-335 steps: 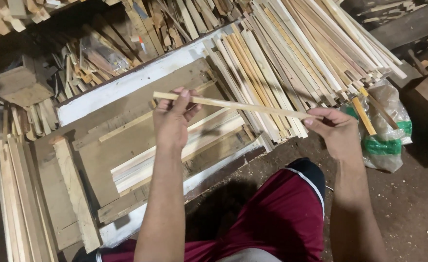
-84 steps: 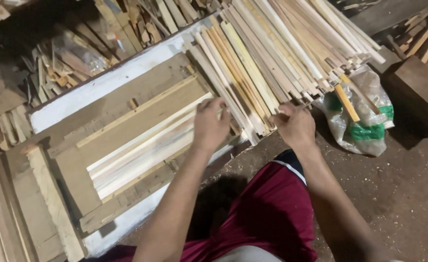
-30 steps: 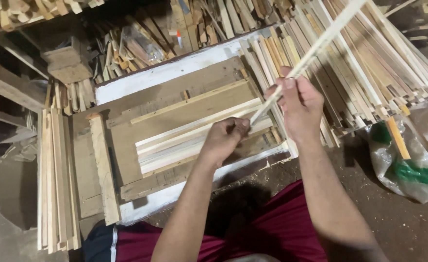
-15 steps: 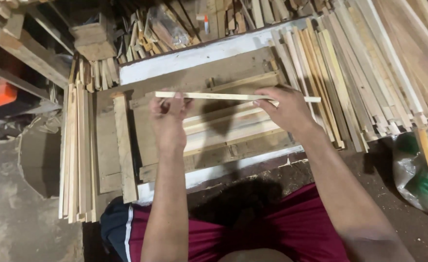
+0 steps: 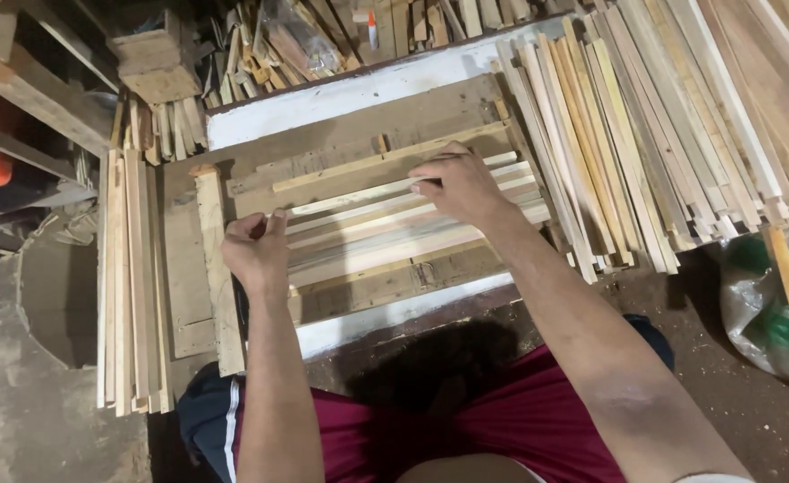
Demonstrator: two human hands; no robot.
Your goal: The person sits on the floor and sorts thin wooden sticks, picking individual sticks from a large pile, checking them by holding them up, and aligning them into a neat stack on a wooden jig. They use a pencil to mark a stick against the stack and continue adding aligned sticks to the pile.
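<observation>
Resting on a row of pale wooden slats, both hands work at the same spot on the board jig in front of the seated person. The left hand is curled nearly into a fist at the left ends of the slats, its fingers bent tight and pressed against those ends; whether a slat is actually pinched inside I cannot tell. The right hand lies flatter over the upper slats near their right ends, fingers bent and pressing the topmost thin strip, thumb tucked beneath. The slats lie side by side, touching, slanting slightly upward to the right. Just right of them a big heap of long sticks fans out. A second bundle of sticks lies upright along the jig's left edge. A white painted plank borders the top.
</observation>
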